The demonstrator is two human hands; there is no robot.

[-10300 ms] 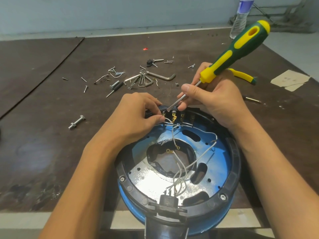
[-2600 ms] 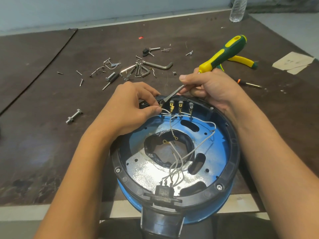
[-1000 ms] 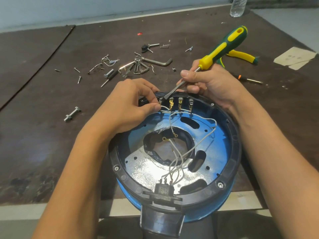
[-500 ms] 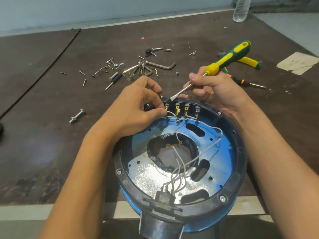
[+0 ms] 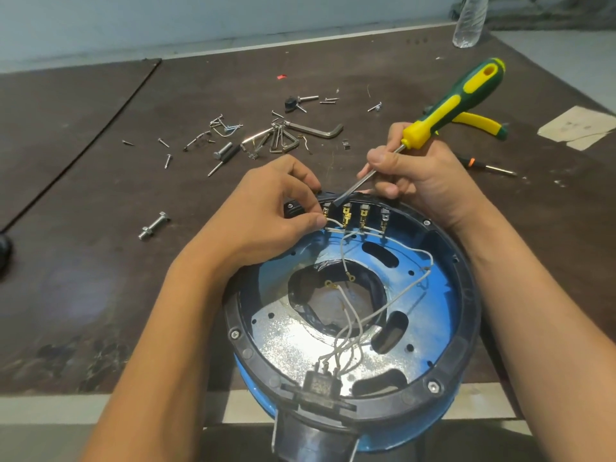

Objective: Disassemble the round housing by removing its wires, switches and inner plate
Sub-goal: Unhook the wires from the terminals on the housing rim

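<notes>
**Colours on the bench**

Screwdriver (image 5: 456, 101) in my right hand (image 5: 423, 185): green handle, yellow patches and collar. Housing (image 5: 468, 315): blue shell, black rim. Wires (image 5: 383, 308) white, terminals (image 5: 346, 219) brass-gold. Inner plate (image 5: 293, 345) blue with a silver glittery patch. Table (image 5: 100, 261) dark brown, blotchy. Pliers (image 5: 480, 123): yellow grips, green tips. Paper (image 5: 576, 126) beige.

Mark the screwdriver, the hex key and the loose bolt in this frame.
screwdriver (image 5: 458, 100): head view, on the green and yellow handle.
hex key (image 5: 311, 130): head view, on its long arm.
bolt (image 5: 154, 225): head view, on the middle of its shank.
</notes>
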